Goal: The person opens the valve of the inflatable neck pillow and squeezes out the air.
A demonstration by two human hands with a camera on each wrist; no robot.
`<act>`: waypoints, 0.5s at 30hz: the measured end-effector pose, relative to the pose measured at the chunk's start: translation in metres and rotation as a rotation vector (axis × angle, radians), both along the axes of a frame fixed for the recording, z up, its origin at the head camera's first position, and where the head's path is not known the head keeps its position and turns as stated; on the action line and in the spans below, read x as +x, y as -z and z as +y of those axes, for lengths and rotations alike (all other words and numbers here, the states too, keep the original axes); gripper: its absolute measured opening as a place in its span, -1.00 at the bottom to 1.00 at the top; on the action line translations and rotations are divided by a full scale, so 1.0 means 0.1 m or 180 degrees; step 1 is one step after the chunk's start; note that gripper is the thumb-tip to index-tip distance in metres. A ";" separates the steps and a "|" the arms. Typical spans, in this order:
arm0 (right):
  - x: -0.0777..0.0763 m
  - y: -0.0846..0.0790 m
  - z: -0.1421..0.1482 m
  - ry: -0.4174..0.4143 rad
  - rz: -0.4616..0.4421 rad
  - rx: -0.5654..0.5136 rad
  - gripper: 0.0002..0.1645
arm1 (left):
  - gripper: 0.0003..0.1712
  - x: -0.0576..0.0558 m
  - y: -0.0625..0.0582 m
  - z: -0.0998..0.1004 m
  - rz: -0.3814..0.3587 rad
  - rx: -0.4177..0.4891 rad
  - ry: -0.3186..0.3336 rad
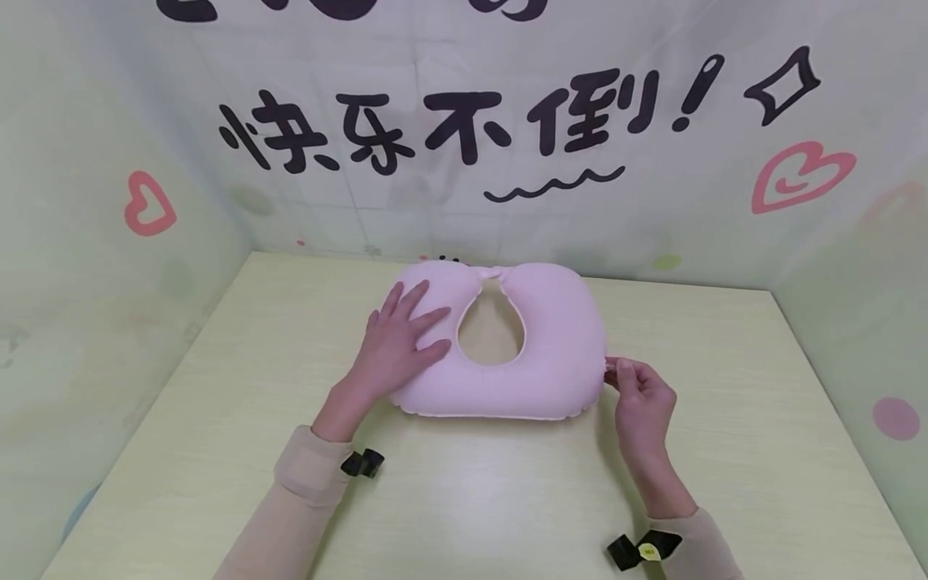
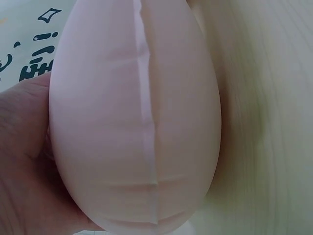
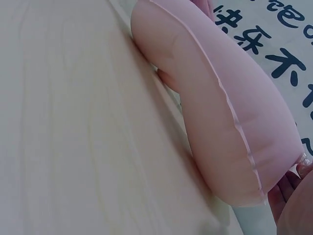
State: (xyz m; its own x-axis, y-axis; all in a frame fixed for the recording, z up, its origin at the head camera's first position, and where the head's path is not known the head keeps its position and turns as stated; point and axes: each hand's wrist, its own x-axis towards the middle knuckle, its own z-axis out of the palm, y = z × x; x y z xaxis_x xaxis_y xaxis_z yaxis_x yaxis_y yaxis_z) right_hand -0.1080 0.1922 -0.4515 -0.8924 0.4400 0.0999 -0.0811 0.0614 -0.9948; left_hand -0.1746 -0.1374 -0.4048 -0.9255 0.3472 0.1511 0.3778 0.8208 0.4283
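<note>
A red heart outline (image 1: 150,204) marks the left wall sheet. The left sleeve (image 1: 293,503) bears a black wrist unit (image 1: 362,463). The left hand (image 1: 395,342) rests on the left lobe of the pillow, palm down, fingers extended and spread. The pink inflated pillow (image 1: 561,346) lies at the centre of the counter (image 1: 239,370), toward its far edge; its two lobes meet at the far side around a teardrop-shaped opening. A seam runs along its outer side. At the right side of the pillow, a small clear piece (image 3: 304,159) projects. The right hand (image 1: 645,403) pinches this piece between thumb and fingers. A second black unit (image 1: 623,553) with a yellow label is fitted at the right wrist.
</note>
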 end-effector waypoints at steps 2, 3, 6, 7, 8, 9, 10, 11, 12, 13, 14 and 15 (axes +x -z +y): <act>0.00 0.00 -0.01 0.0016 -0.0023 -0.0128 -0.68 | -0.38 0.00 -0.01 0.00 -0.0023 0.0021 0.0010; 0.00 0.00 -0.01 0.0023 -0.0035 -0.0213 -0.68 | -0.38 0.00 -0.01 0.00 -0.0028 0.0028 0.0012; 0.01 0.00 -0.02 0.0006 -0.0069 -0.0530 -0.72 | -0.38 0.00 -0.02 0.01 -0.0061 0.0043 0.0010; 0.01 -0.01 -0.02 0.0000 -0.0086 -0.0634 -0.73 | -0.38 0.01 -0.02 0.01 -0.0068 0.0038 0.0006; 0.01 -0.01 -0.02 -0.0010 -0.0096 -0.0732 -0.74 | -0.38 0.01 -0.02 0.00 -0.0065 0.0031 0.0004; 0.01 -0.01 -0.02 -0.0021 -0.0106 -0.0826 -0.74 | -0.38 0.01 -0.02 0.00 -0.0062 0.0021 0.0001; 0.01 -0.01 -0.02 -0.0029 -0.0098 -0.0942 -0.73 | -0.38 0.01 -0.01 0.00 -0.0058 0.0016 -0.0003; 0.01 -0.01 -0.02 -0.0034 -0.0089 -0.1039 -0.71 | -0.38 0.01 -0.01 0.00 -0.0051 0.0009 -0.0006; 0.01 -0.01 -0.01 -0.0046 -0.0075 -0.1106 -0.70 | -0.37 0.01 -0.01 -0.01 -0.0055 0.0000 -0.0012; 0.02 -0.01 -0.01 -0.0081 -0.0067 -0.1190 -0.69 | -0.37 0.01 0.00 -0.01 -0.0047 -0.0015 -0.0014; 0.02 -0.01 0.00 -0.0117 -0.0056 -0.1273 -0.68 | -0.38 0.01 0.00 -0.01 -0.0041 -0.0028 -0.0017; 0.02 -0.01 0.01 -0.0159 -0.0043 -0.1384 -0.68 | -0.38 0.01 0.00 -0.01 -0.0040 -0.0059 -0.0023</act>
